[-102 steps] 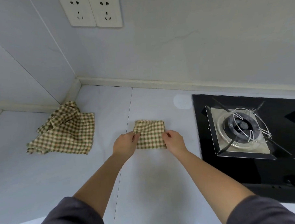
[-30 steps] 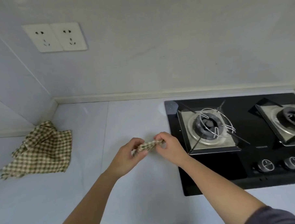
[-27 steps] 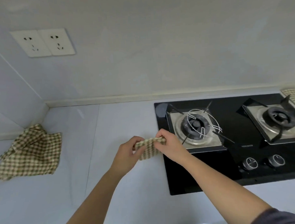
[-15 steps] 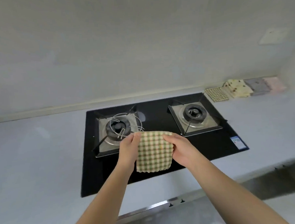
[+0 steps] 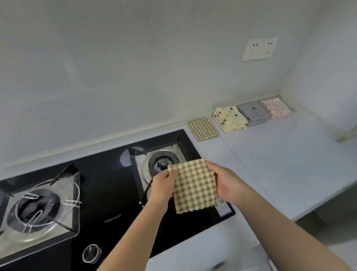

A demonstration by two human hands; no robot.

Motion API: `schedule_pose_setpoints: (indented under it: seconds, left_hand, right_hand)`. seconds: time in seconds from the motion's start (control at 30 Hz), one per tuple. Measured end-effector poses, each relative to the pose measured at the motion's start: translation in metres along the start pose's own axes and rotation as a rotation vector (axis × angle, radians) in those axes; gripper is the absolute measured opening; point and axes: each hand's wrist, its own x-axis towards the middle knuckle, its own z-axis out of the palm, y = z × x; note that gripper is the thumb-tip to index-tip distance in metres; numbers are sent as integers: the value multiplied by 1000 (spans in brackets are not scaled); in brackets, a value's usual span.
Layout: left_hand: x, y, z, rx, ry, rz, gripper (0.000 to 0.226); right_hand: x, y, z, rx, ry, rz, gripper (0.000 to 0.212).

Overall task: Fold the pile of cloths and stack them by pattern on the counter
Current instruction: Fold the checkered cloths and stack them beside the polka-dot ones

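Observation:
A folded green-and-cream checked cloth (image 5: 194, 188) hangs in the air over the right burner of the black hob. My left hand (image 5: 163, 185) pinches its upper left corner and my right hand (image 5: 226, 182) grips its right edge. On the counter at the back right lies a row of folded cloths: a matching checked one (image 5: 203, 129), a cream stack with brown dots (image 5: 230, 118), a grey stack (image 5: 253, 112) and a pink speckled stack (image 5: 276, 108).
The black gas hob (image 5: 106, 200) has a left burner (image 5: 36, 211) with a wire ring on it, a right burner (image 5: 160, 163) and a knob (image 5: 91, 252). A wall socket (image 5: 259, 48) sits above the stacks. The counter's front edge (image 5: 327, 198) drops off at right.
The cloth was lifted off the counter left of the hob and carried rightward over the burners. My view swung right, bringing the row of folded stacks closer; the unfolded checked pile has left view.

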Motion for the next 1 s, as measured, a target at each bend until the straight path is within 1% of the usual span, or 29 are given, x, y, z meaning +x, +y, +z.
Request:
schedule_pose_setpoints:
  seconds: [0.1,0.17,0.23,0.33,0.4,0.47,0.53,0.6,0.67,0.77,0.87,0.93,0.97,1.0]
  left_hand:
    - [46,17,63,38,88,-17,24]
    - [65,25,90,-2,139,-24,22]
    - [89,32,119,-15,157,-49,20]
    - [136,34,154,101,181,-27,20]
    - [171,32,171,243,265,-6,24]
    - [204,35,186,376,374,38,26]
    - [232,43,197,518,467,62,27]
    - [260,52,203,638,503,74,23]
    - [299,49,211,720,540,52,23]
    - [328,40,212,788,583,14,22]
    - [341,34,214,805,602,7,20]
    - [343,35,215,789,624,66,20]
    - [340,35,216,824,640,104,23]
    - [337,35,215,906,652,164,29]
  right_hand:
    - [33,-37,-54,-149,12,40,26]
    - [52,-54,-72,-209,67,-10,20]
    - [78,-74,-88,-261,144,-90,19]
    - [127,-100,-103,-373,265,-202,25]
    - [162,-111,-108,-474,298,-222,29]
    - [200,-117,-113,-580,309,-252,29]
    - [235,-125,-115,-679,330,-288,24]
    - [264,-133,-114,-772,349,-342,20]
    - [306,-138,-115,-865,344,-383,21]
    - [336,-137,-114,-936,359,-381,19]
    - [355,-136,-109,-925,377,-356,16]
    - [361,-135,-104,-991,391,-393,23]
    - [359,-130,-101,-1073,403,-472,32]
    - [358,-125,-100,-1167,426,-589,42]
